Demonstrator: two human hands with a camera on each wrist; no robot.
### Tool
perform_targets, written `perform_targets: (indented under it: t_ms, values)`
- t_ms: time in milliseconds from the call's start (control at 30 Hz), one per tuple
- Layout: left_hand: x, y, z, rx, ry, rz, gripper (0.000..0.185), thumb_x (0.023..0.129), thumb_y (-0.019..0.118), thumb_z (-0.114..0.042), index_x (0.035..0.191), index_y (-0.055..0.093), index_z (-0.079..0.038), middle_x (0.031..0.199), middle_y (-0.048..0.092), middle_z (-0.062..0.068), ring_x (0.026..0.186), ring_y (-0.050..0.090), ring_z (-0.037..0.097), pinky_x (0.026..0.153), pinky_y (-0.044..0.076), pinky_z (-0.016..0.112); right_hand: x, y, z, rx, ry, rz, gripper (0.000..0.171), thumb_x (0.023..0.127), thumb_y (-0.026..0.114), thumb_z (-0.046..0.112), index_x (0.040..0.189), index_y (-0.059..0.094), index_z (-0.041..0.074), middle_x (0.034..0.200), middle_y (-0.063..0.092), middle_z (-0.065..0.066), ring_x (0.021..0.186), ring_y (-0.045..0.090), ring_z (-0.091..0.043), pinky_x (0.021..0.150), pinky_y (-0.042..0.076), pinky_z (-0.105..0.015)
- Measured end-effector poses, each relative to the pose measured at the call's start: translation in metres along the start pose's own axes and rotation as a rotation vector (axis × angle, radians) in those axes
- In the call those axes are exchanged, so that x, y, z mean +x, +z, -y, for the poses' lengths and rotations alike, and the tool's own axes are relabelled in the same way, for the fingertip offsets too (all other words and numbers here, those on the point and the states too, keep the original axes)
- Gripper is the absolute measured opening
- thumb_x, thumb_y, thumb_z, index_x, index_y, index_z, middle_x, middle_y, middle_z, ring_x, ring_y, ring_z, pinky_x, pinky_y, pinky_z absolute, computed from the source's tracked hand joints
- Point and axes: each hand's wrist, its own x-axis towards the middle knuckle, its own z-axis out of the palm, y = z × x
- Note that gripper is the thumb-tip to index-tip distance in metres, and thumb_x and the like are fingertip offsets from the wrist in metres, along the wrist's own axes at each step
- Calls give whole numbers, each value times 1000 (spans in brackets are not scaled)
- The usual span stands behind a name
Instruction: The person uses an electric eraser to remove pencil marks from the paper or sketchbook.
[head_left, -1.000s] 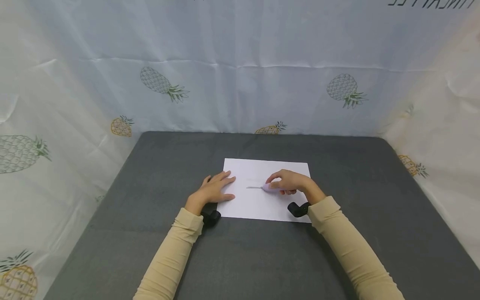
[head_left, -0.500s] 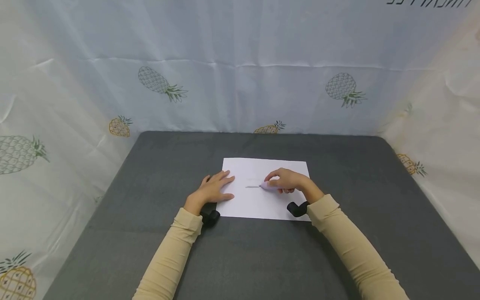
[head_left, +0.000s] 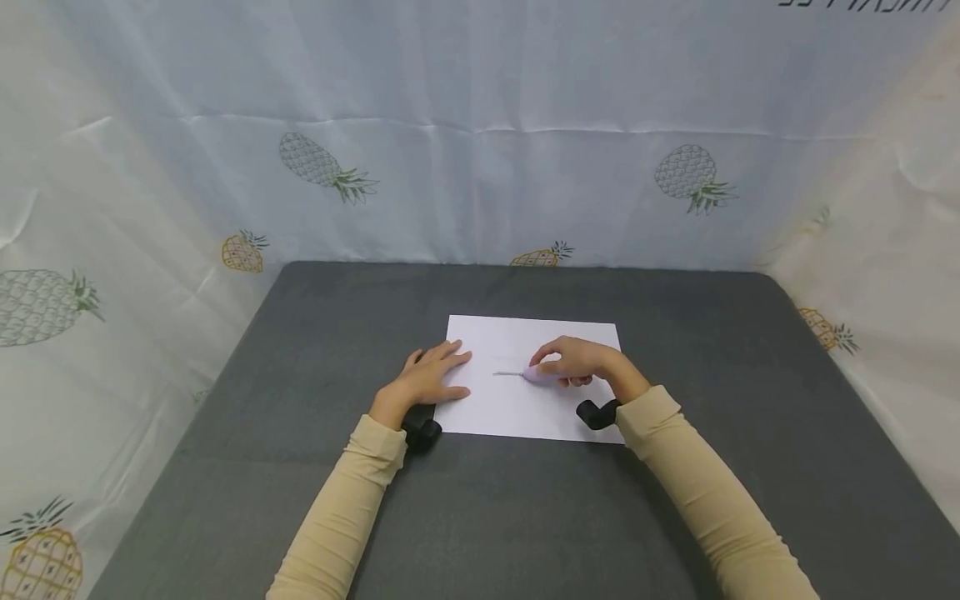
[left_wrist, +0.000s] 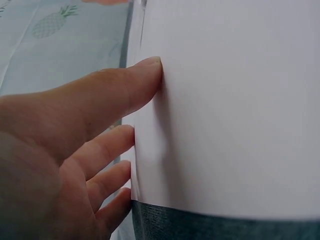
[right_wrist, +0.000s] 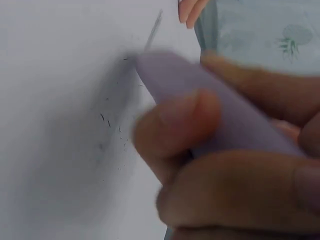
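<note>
Eraser (head_left: 542,375), lilac and oblong, is held over the middle of a white paper sheet (head_left: 525,417) that lies flat at the centre of the grey desk (head_left: 300,500).

At about 9 o'clock from the eraser, the left hand (head_left: 423,385) is laid on the sheet's left edge, its fingers (left_wrist: 117,90) straight and spread, pressing the paper down and gripping nothing.

Between the hands a short grey pencil stroke (head_left: 507,374) is seen, with the eraser's tip set at its right end; dark crumbs (right_wrist: 107,122) are scattered on the paper beside the tip.

At 3 o'clock, the right hand (head_left: 573,364) is curled round the eraser, thumb and fingers (right_wrist: 175,125) pinching its body near the working end.

The eraser is judged light, firm yet slightly yielding, and grippy rather than slippery; it is best taken low on the body, close to the tip. The sheet is judged thin and easily creased or dragged unless held flat.

A pineapple-print cloth (head_left: 322,167) is hung behind the desk, from 9 round to 3 o'clock.
</note>
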Motion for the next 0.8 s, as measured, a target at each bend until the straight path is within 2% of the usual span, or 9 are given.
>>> perform_targets:
  t_ms: [100,267,467,667,800]
  values:
    - [0,0,-1,2,-5,1,68,92,62,-38,151,34,-19,164,20,6,152,18,29,121,8,61,-1,1,0,-2,-12,23,34,97,55,24,129,58,13,58,46,0,43,30,-9,44,27,-20]
    - [1,2,-1,1,-5,-6,68,92,61,-39,151,33,-20,164,20,5,153,18,28,122,7,60,0,2,1,8,-16,-42,36,97,55,25,130,58,12,57,46,0,43,32,-9,44,28,-19]
    - [1,3,-1,4,-3,1,68,91,62,-38,151,35,-19,164,20,6,152,19,28,121,8,61,-2,1,0,3,-9,28,33,97,56,23,128,59,13,57,46,0,43,31,-9,44,26,-20]
    - [1,3,-1,2,0,-8,68,92,62,-39,151,34,-20,164,20,5,153,18,27,122,7,60,-1,3,-2,23,-20,-51,36,97,55,24,131,57,12,57,46,0,42,32,-8,44,26,-19]
    - [0,1,-2,0,-1,-8,68,92,62,-39,151,35,-19,164,21,6,152,18,28,121,8,61,-1,3,-3,5,-22,-10,35,97,55,24,130,58,13,57,46,0,43,32,-9,44,26,-20]
